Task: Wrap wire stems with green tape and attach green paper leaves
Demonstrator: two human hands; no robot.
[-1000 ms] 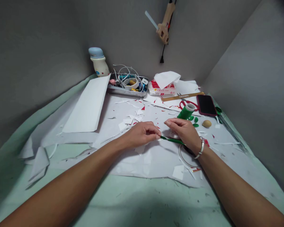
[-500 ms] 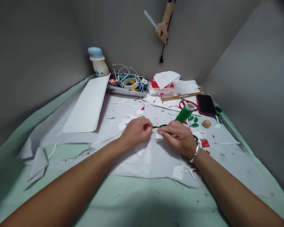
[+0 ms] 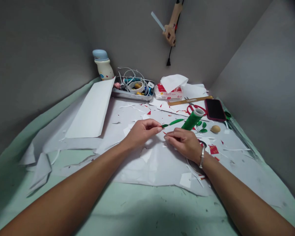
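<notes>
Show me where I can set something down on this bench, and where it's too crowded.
The widest patch is the pale green mat, in front of the white paper sheet, with only specks on it. Crowded: far right around the green tape roll, red-handled scissors and phone, and the metal tray.

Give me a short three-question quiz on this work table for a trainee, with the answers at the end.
1. Which hand is pinching the green-wrapped wire?
2. True or false: the black phone lies to the right of the green tape roll.
3. What tool hangs above the tissue packet?

Key: 1. The left hand. 2. True. 3. A hot glue gun.
</notes>
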